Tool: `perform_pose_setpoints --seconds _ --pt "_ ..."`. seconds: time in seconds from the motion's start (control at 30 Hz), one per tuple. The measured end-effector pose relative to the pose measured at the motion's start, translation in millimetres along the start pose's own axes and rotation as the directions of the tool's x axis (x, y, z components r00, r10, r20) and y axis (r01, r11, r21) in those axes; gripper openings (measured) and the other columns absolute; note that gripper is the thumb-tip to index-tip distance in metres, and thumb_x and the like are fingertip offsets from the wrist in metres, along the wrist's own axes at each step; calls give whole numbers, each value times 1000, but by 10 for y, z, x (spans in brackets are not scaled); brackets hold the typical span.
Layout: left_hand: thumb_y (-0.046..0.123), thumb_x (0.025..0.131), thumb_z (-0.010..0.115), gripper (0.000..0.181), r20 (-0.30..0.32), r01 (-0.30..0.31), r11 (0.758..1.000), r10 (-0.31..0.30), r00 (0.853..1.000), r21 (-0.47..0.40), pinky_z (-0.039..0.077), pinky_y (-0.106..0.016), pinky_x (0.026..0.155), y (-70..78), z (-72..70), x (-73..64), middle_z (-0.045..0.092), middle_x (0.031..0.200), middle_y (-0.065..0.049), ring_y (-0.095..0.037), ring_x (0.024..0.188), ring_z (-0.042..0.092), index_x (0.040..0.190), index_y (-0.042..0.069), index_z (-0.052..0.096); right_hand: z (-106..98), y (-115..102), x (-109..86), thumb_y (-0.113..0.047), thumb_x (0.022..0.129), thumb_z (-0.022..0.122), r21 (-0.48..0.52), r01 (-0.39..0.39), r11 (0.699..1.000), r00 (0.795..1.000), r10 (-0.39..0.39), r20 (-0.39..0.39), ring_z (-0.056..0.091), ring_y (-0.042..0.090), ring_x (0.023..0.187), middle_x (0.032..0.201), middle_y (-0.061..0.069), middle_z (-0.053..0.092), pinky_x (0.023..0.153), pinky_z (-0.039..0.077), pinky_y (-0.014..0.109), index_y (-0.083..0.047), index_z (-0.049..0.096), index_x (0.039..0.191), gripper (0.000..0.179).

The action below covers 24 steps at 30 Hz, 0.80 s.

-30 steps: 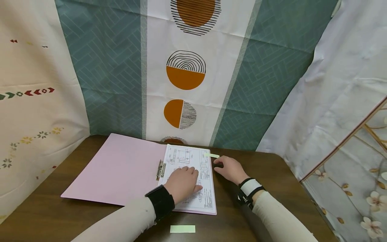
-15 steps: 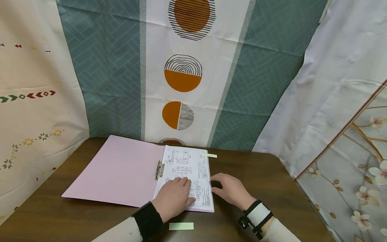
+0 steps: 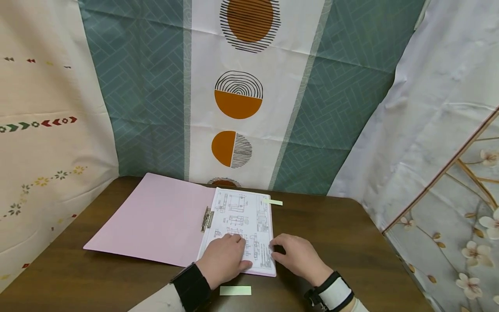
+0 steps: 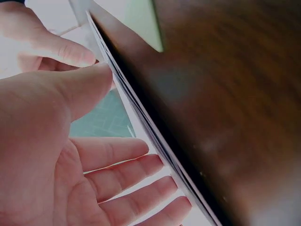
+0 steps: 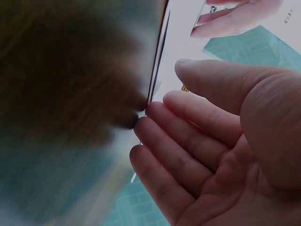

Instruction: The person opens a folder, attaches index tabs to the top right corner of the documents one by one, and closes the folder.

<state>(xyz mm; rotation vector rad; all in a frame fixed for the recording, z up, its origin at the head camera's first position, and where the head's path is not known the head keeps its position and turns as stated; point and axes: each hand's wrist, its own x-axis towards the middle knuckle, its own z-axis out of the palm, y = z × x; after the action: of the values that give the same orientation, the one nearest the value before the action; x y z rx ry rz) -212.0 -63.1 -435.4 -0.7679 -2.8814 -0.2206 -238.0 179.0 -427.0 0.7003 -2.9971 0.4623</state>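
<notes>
A pink folder (image 3: 156, 221) lies spread on the table, and printed sheets with technical drawings (image 3: 234, 208) rest on its right half beside a metal clip (image 3: 206, 219). My left hand (image 3: 223, 258) rests flat on the lower part of the sheets. Its fingers are extended in the left wrist view, with the thumb near the stack's near edge. My right hand (image 3: 298, 255) is at the right edge of the sheets, fingertips right at that edge. In the right wrist view its fingers (image 5: 174, 165) are loosely straight and pinch nothing. A pale green sticky tab (image 3: 274, 202) juts out from the sheets' upper right edge.
A second pale green paper strip (image 3: 235, 290) lies on the brown wooden table (image 3: 331, 225), close to the front and below the folder. Patterned curtains (image 3: 249, 151) hang behind the table and at both sides.
My right hand has moved from beside the sticky tab down along the sheets' right edge toward me. My left hand has slid nearer on the page, uncovering more of the drawings.
</notes>
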Motion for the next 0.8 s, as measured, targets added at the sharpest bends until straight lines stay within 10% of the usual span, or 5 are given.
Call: perform_pose_setpoints --seconds 0.8 --pt "60 88 89 67 -14 8 997 -7 1000 71 61 -41 76 57 1 25 75 109 -10 -28 96 71 118 2 78 50 -58 -25 -17 96 88 -66 19 998 998 -23 -65 71 17 93 111 2 79 88 61 46 -14 84 109 15"
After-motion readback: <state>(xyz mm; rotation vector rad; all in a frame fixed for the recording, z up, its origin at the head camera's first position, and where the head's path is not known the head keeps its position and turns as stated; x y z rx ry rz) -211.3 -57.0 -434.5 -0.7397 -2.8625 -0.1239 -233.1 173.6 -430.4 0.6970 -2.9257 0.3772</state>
